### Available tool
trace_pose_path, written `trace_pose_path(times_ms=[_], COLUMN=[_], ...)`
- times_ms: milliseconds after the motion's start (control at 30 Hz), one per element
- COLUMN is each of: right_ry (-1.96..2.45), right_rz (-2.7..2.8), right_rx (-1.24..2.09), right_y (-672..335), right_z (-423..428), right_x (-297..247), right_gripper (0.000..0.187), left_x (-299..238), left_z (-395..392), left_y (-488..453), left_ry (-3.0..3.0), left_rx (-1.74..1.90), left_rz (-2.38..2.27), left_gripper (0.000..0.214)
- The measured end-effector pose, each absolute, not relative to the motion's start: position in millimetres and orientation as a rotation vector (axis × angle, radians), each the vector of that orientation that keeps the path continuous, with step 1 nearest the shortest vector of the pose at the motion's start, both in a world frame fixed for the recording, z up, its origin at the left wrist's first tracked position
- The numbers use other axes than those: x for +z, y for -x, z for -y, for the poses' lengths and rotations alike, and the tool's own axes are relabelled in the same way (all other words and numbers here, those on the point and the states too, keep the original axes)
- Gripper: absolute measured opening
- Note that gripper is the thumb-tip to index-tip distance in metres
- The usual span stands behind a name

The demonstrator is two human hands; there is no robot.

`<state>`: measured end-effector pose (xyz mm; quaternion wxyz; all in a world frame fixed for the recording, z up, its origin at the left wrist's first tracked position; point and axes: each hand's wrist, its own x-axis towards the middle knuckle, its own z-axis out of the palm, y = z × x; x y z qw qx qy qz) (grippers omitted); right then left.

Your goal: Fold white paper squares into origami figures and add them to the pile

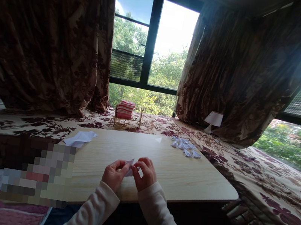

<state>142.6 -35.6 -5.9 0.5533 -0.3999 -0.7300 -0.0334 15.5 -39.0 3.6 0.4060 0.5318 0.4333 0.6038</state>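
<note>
A small piece of folded white paper [129, 170] is held between my two hands, over the near part of the wooden table [95, 172]. My left hand [114, 174] pinches its left side between thumb and fingers. On the other side, my right hand [145, 173] grips the paper's right edge with thumb and forefinger, the other fingers curled above. Part of the paper is hidden behind the fingertips. Flat white sheets [80, 138] lie at the table's back left corner. Several small folded paper pieces [186, 147] form a pile at the back right.
Behind the table, a floral-covered ledge [154, 122] carries a small rack with folded striped towels [125, 109] and a white lamp [213, 119]. Patterned curtains [212, 65] flank the windows. A blurred patch [40, 175] covers the table's left end.
</note>
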Motion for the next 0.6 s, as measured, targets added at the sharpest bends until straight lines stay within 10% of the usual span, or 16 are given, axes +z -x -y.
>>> trace_pose_path(times_ms=[600], right_ry=[0.966], right_rz=[1.719], right_rx=[-0.134], right_y=[-142.9], right_z=[35.6], right_x=[-6.0], right_gripper=[0.009], left_x=[-3.8], left_z=[33.5], left_y=[-13.7], left_ry=[-1.645], left_rx=[1.595], left_rz=[-1.260], left_gripper=[0.017])
